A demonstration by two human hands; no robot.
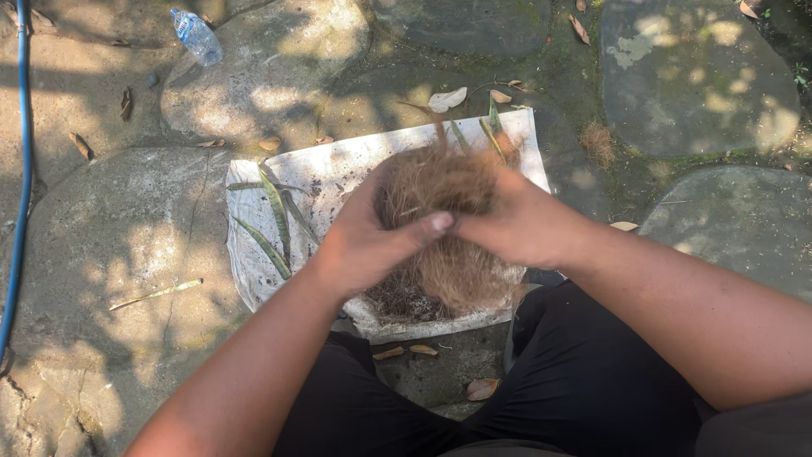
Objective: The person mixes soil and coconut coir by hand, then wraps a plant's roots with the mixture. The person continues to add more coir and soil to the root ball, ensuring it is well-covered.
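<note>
A: What fills the view, starting with the biggest thing?

B: Large flat paving stones (127, 245) in dappled shade cover the ground. On them lies a white woven sack (347, 165), spread flat. Its near edge is hidden by the person's knees in black trousers (558, 389), and the trousers run off the bottom of the frame.

A: And what is the person handling?

B: A mass of brown coconut-like fibre (444, 182), held above the middle of the sack. The left hand (368, 241) wraps it from the left, thumb laid across the front. The right hand (516, 224) closes on it from the right. Both have a clenched grip on the fibre. The fingers behind the clump are hidden, and so is its far side.

A: Is anything underneath?

B: More fibre hangs down to a dark, crumbly heap (406, 300) on the sack. Whether that is soil or roots is hard to make out.

A: What else lies around?

B: Long green striped leaves (275, 224) lie on the sack's left part, near the left hand but apart from it. A few leaf tips poke up behind the fibre. A blue hose (24, 169) runs down the left edge, cut off at both ends. A clear plastic bottle (196, 35) lies well away at the top left. Dry fallen leaves (447, 99) are scattered over the stones.
</note>
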